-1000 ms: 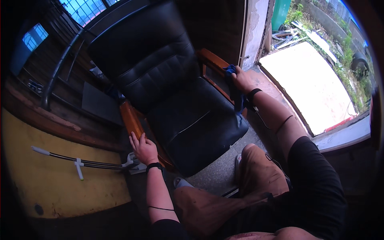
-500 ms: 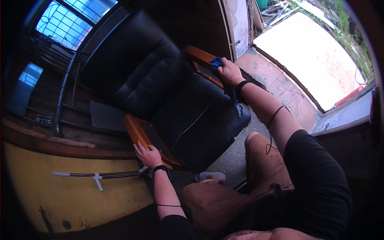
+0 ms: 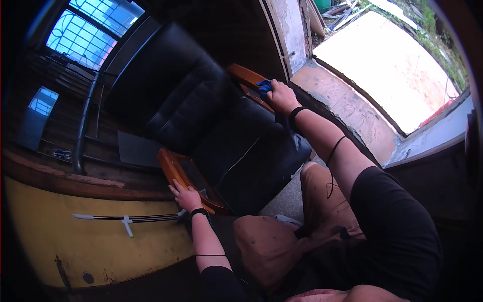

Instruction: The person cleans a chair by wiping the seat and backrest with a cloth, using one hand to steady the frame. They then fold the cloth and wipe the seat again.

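A black padded armchair (image 3: 236, 146) with orange-brown wooden armrests stands tilted across the view in front of me. My right hand (image 3: 283, 96) is closed around a bunched blue cloth (image 3: 264, 87), which rests against the far right armrest (image 3: 244, 74). My left hand (image 3: 188, 198) lies wrapped over the near left armrest (image 3: 171, 165), its fingers on the wood and its thumb side toward the seat. A pale line, perhaps a tear or a thread, crosses the seat. The underside of both armrests is mostly hidden.
Left of the chair is a yellow panel (image 3: 136, 251) with a thin white-ended rod (image 3: 151, 218) lying over it. A metal pipe (image 3: 83, 126) and a barred window (image 3: 83, 38) stand behind. To the right, a doorway opens onto a brightly lit slab (image 3: 382, 65). My knees are close to the seat.
The view has shifted slightly. Both hands keep their places on the armrests, the right with the cloth. My legs have shifted, and the slipper by the chair is now mostly hidden.
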Action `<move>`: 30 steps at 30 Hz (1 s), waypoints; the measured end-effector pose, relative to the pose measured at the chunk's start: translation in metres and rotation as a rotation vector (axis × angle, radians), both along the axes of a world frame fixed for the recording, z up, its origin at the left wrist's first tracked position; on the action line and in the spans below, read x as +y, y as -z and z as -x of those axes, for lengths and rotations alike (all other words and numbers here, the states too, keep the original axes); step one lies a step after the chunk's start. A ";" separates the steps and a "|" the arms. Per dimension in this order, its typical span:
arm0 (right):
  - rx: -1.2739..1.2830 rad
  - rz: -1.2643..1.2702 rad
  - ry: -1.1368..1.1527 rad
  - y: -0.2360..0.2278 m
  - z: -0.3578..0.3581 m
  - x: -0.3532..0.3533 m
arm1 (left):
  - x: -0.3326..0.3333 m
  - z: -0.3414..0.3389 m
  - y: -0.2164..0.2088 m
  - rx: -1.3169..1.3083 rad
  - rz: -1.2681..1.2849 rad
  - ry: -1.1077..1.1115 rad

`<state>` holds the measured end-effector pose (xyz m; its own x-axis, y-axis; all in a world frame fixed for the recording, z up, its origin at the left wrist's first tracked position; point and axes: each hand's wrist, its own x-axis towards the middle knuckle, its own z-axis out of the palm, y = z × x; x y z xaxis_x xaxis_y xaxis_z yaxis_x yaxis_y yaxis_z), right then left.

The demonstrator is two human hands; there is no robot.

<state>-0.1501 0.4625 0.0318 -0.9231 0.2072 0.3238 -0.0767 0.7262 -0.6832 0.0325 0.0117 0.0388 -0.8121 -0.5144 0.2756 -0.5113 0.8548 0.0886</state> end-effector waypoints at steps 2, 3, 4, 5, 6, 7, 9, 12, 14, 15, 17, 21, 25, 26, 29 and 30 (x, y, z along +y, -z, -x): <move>-0.006 -0.016 0.015 0.004 -0.009 0.004 | 0.005 -0.008 -0.001 -0.009 -0.013 -0.008; 0.001 -0.021 0.007 0.004 -0.012 0.005 | 0.005 -0.012 -0.002 -0.016 -0.020 -0.016; 0.020 -0.020 0.003 0.004 -0.016 0.005 | 0.005 -0.016 -0.002 -0.010 -0.026 -0.025; 0.038 -0.018 -0.001 0.006 -0.020 0.005 | 0.004 -0.019 -0.003 -0.008 -0.013 -0.010; 0.003 0.008 -0.008 -0.001 -0.029 -0.001 | -0.002 -0.028 -0.003 -0.010 0.003 -0.009; -0.010 0.014 -0.011 0.000 -0.035 0.005 | 0.001 -0.034 -0.005 -0.010 -0.002 -0.017; 0.015 0.017 -0.005 0.001 -0.049 0.014 | 0.010 -0.040 -0.008 -0.047 -0.052 0.006; -0.023 0.020 -0.040 -0.008 -0.069 0.017 | 0.015 -0.059 -0.008 -0.037 -0.064 0.001; -0.041 0.050 -0.082 -0.009 -0.081 0.018 | -0.001 -0.070 -0.003 -0.001 -0.085 0.048; -0.041 0.042 -0.077 -0.012 -0.079 0.021 | -0.002 -0.062 -0.013 -0.001 -0.093 0.053; -0.056 0.024 -0.048 -0.008 -0.080 0.030 | 0.003 -0.040 -0.039 -0.115 -0.313 0.012; 0.376 -0.078 -0.173 -0.018 -0.061 -0.007 | -0.049 -0.007 -0.022 0.060 -0.359 0.019; 0.397 0.203 -0.185 -0.058 -0.015 -0.038 | -0.005 0.005 -0.044 -0.133 -0.202 -0.133; 0.501 0.250 -0.151 -0.068 0.011 -0.046 | -0.006 0.004 -0.040 -0.118 -0.203 -0.120; 0.757 0.243 -0.102 -0.099 0.082 -0.077 | -0.010 0.006 -0.036 -0.109 -0.220 -0.114; 0.825 0.233 -0.095 -0.108 0.103 -0.091 | -0.012 0.004 -0.034 -0.111 -0.229 -0.119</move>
<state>-0.2526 0.3718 0.1396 -0.4284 0.2856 0.8573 -0.6673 0.5396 -0.5133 0.0284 -0.0006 0.0731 -0.7608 -0.6468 0.0535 -0.6247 0.7521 0.2101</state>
